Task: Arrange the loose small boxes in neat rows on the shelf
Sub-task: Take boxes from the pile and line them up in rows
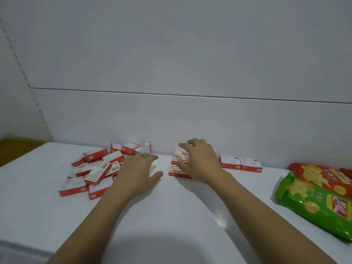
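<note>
A jumbled pile of several small red-and-white boxes (95, 168) lies at the back left of the white shelf (171, 216). My left hand (138, 172) hovers flat at the pile's right edge, fingers spread, holding nothing. A short column of aligned boxes (178, 164) sits at the back middle, partly hidden under my right hand (200, 161), whose loosely curled fingers hang over them; contact is unclear. Two more boxes (241, 163) stand side by side against the back wall to the right.
A green chip bag (314, 204) and a red chip bag (320, 176) lie at the right edge of the shelf. The white back panel (171, 121) rises directly behind the boxes. The shelf's left end drops off near a yellowish surface (19, 147).
</note>
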A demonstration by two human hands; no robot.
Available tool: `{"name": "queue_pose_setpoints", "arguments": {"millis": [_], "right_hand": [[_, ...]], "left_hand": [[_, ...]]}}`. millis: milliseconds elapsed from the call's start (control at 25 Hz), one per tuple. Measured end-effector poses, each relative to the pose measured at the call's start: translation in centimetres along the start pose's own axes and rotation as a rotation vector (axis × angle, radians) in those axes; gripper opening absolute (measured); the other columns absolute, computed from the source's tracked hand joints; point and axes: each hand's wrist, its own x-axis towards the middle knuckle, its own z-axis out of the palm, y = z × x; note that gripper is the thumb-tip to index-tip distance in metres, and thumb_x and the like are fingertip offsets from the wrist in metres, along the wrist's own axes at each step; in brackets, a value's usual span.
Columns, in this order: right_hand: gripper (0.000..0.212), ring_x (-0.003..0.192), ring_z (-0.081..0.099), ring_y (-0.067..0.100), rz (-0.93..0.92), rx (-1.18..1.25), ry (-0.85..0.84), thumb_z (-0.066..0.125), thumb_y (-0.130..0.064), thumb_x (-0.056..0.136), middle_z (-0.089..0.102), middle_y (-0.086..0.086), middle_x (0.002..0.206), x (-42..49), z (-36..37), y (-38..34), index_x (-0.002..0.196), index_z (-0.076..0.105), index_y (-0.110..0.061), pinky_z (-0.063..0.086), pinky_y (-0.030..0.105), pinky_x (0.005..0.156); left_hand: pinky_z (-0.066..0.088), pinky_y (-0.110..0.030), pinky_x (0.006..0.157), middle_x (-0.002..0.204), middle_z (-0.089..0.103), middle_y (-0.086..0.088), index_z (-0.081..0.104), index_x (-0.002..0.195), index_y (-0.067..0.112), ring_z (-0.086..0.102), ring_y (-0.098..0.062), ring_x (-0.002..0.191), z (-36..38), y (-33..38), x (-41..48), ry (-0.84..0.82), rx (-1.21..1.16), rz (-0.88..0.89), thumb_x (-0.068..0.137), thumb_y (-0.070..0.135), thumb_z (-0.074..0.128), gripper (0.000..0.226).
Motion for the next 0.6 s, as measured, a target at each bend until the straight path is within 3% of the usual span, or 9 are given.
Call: {"name": "queue_pose_setpoints", "arguments": {"millis": [160, 320, 600], "right_hand": [[0.057, 0.123, 0.040, 0.024, -0.141, 0.014, -0.097, 0.057, -0.047, 0.084, 0.048, 0.002, 0.139, 1.3, 1.2, -4.0, 0.137, 0.045, -0.028, 0.031, 0.038, 0.101], [0.053, 0.117, 0.047, 0.025, -0.272, 0.006, -0.225, 0.059, -0.046, 0.083, 0.054, 0.002, 0.132, 2.4, 3.6, -8.0, 0.132, 0.050, -0.026, 0.035, 0.039, 0.096], [0.042, 0.106, 0.052, 0.028, -0.244, 0.059, -0.348, 0.059, -0.042, 0.087, 0.056, 0.008, 0.120, 3.9, 7.0, -10.5, 0.120, 0.050, -0.019, 0.041, 0.038, 0.086]], "left_hand": [[0.034, -0.037, 0.097, 0.131, 0.055, 0.005, 0.048, 0.129, 0.029, 0.046, -0.018, 0.119, -2.3, -3.6, -2.7, 0.030, 0.101, -0.085, 0.080, 0.059, 0.053, 0.057], [0.033, -0.037, 0.101, 0.134, 0.052, 0.007, 0.046, 0.131, 0.032, 0.044, -0.016, 0.123, -4.1, -6.5, -5.2, 0.019, 0.150, -0.169, 0.079, 0.064, 0.050, 0.060], [0.029, -0.038, 0.103, 0.139, 0.046, 0.007, 0.044, 0.133, 0.033, 0.038, -0.017, 0.128, -4.5, -7.5, -6.7, 0.009, 0.123, -0.212, 0.081, 0.063, 0.049, 0.060]]}}
